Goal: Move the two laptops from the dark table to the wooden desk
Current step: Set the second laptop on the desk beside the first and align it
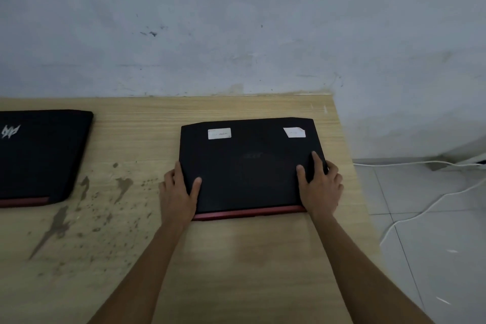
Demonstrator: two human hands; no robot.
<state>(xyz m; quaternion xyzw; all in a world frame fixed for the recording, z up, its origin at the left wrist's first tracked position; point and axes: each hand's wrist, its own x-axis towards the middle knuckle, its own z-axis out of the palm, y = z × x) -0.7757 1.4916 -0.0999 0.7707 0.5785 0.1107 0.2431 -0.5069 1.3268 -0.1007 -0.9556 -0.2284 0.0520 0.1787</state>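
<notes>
A closed black laptop (249, 166) with a red rear strip and two white stickers lies flat on the right part of the wooden desk (236, 258). My left hand (178, 192) grips its left edge, thumb on the lid. My right hand (319, 184) grips its right front corner, with fingers spread on the lid. A second closed black laptop (39, 155) with a silver logo and a red strip lies on the desk at the far left, partly cut off by the frame. The dark table is out of view.
The desk stands against a grey-white wall (236, 21). Dark stains (86, 213) mark the wood between the laptops. The desk's right edge drops to a tiled floor (434, 218), where white cables (420, 208) trail.
</notes>
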